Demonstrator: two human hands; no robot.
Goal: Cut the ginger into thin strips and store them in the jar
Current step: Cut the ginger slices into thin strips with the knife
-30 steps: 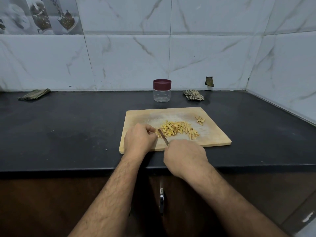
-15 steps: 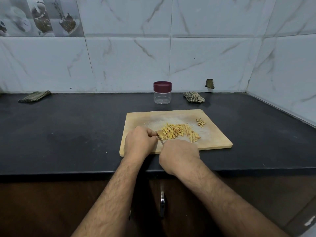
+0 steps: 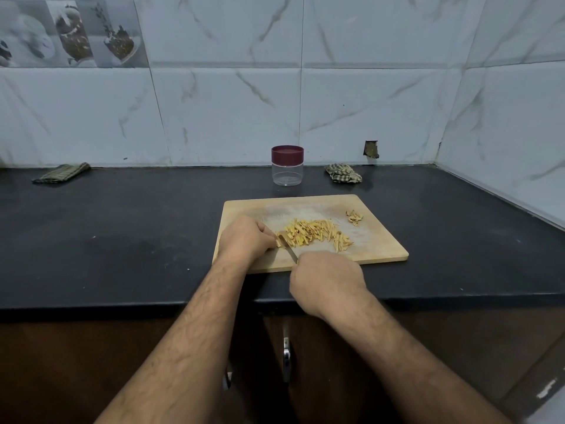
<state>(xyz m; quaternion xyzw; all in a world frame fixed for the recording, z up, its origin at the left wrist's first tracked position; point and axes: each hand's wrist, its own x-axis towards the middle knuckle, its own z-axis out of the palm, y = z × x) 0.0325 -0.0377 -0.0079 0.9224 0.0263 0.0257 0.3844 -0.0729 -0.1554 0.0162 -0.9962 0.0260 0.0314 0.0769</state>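
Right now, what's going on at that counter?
A person is slicing ginger on a wooden board. The right hand holds a knife; the left hand pins the last piece against the blade. A pile of strips lies mid-board, with scraps near the far right corner. The jar stands behind the board, lid on and empty.

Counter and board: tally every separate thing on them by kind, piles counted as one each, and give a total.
Cutting board: 1
Knife: 1
Jar: 1, lid on, looks empty
Cloths: 2, one at the far left, one beside the jar
Ginger piles: 2, the strips and small scraps
Total: 7
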